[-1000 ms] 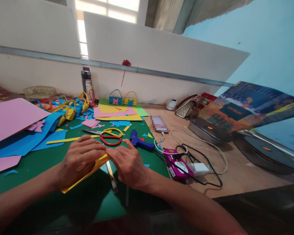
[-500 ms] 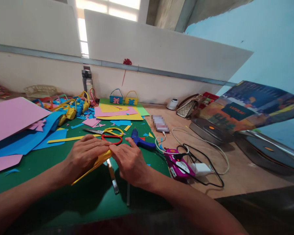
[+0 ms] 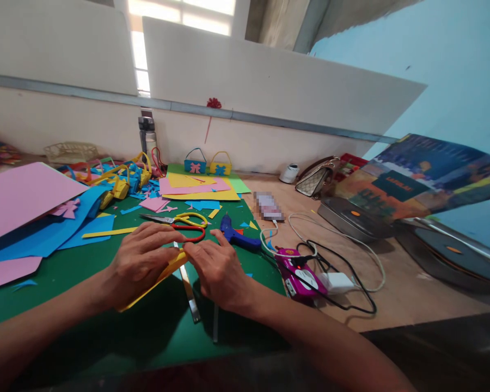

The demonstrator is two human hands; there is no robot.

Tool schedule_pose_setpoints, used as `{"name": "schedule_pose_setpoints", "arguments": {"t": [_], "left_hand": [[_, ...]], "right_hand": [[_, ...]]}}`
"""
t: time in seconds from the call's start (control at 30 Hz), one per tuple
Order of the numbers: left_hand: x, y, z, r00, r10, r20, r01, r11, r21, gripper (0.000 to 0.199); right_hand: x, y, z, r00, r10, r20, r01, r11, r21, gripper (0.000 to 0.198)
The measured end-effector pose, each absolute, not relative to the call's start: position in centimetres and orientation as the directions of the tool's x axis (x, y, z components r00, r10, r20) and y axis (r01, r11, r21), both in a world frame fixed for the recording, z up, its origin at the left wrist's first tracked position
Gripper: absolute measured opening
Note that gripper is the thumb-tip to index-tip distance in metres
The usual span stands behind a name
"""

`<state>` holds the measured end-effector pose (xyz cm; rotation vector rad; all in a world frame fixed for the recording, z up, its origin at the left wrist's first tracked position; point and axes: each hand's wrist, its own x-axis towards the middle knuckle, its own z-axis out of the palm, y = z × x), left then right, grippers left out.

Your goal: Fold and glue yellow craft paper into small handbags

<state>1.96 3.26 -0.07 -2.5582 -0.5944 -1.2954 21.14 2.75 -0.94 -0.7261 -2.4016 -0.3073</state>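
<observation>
Between my two hands is a folded piece of yellow paper (image 3: 159, 284), tilted, its lower end sticking out beneath my left palm. My left hand (image 3: 145, 258) lies along its upper side with fingers closed over it. At the other end, my right hand (image 3: 218, 269) pinches the paper's tip. Just beyond the fingers lie scissors (image 3: 190, 233) with red and yellow handles. A blue glue gun (image 3: 239, 234) rests past my right hand. Under the hands are a metal ruler (image 3: 190, 294) and a clear stick (image 3: 215, 324), probably a glue stick, on the green mat (image 3: 147, 343).
Pink and blue sheets (image 3: 28, 201) are stacked at left, near a heap of small paper bags (image 3: 118, 182). Two finished-looking paper bags (image 3: 207, 165) stand at the back. At right are a phone (image 3: 268, 207), a purple power strip (image 3: 298, 275) with tangled cables, and dark cases (image 3: 347, 215).
My left fingers have shifted slightly along the yellow paper, and its outer end sits a little lower. The view has drifted slightly; my right hand keeps its pinch.
</observation>
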Motion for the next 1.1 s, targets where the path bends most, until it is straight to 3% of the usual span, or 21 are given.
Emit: {"name": "schedule_pose_setpoints", "arguments": {"t": [0.27, 0.43, 0.5, 0.6, 0.7, 0.8, 0.97, 1.1], "left_hand": [[1.9, 3.0, 0.0, 0.545, 0.286, 0.788, 0.438, -0.899, 0.023, 0.017], [2.1, 3.0, 0.2, 0.494, 0.217, 0.842, 0.458, -0.888, -0.040, 0.008], [2.1, 3.1, 0.4, 0.478, 0.168, 0.862, 0.468, -0.880, -0.088, 0.006], [1.8, 2.9, 0.9, 0.497, 0.073, 0.864, 0.501, -0.838, -0.217, 0.006], [1.6, 2.7, 1.3, 0.569, 0.004, 0.822, 0.525, -0.772, -0.359, 0.008], [1.4, 2.5, 1.3, 0.614, -0.032, 0.789, 0.530, -0.724, -0.442, 0.006], [1.2, 2.7, 0.7, 0.648, -0.051, 0.760, 0.520, -0.700, -0.491, 0.009], [1.3, 3.1, 0.5, 0.641, 0.049, 0.766, 0.590, -0.670, -0.450, 0.013]], "right_hand": [[21.1, 2.7, -0.7, -0.660, 0.429, 0.617, 0.583, 0.810, 0.060, 0.027], [21.1, 2.8, -0.8, -0.649, 0.438, 0.622, 0.556, 0.831, -0.005, 0.027], [21.2, 2.9, -0.6, -0.616, 0.466, 0.635, 0.526, 0.844, -0.109, 0.027], [21.2, 3.0, 0.0, -0.476, 0.631, 0.612, 0.480, 0.770, -0.421, 0.026], [21.1, 3.1, 0.5, -0.384, 0.819, 0.427, 0.372, 0.561, -0.740, 0.027], [21.0, 3.3, 0.7, -0.390, 0.871, 0.298, 0.248, 0.411, -0.877, 0.027], [20.8, 3.1, 0.7, -0.421, 0.868, 0.262, 0.194, 0.369, -0.909, 0.026], [20.6, 2.4, 0.5, -0.410, 0.832, 0.374, 0.316, 0.514, -0.797, 0.040]]}}
